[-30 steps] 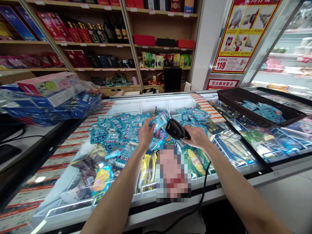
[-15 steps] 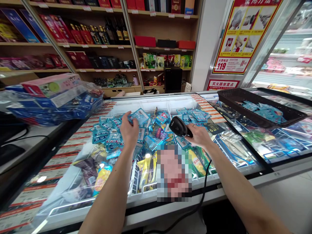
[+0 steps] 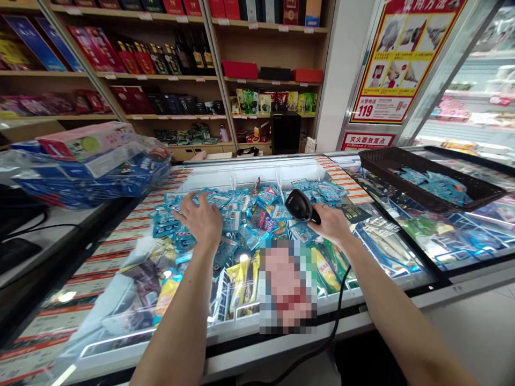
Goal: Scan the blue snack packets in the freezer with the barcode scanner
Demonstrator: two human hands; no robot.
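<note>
My left hand is spread over a heap of small blue packets lying on the glass top of a chest freezer. Its fingers are apart, and I see nothing held in them. In my right hand is a black barcode scanner, its head pointing up and left above the packets. From its handle a black cable runs down over the freezer's front edge. More blue packets lie just behind the scanner.
On the right part of the freezer stands a dark brown basket holding several blue packets. A plastic-wrapped stack of blue boxes with a pink box on top sits at the left. Yellow-wrapped goods show beneath the glass. Stocked shelves line the back.
My left hand has let go of a blue packet and shifted left, its fingers now spread over the heap. The scanner in my right hand has moved slightly right.
</note>
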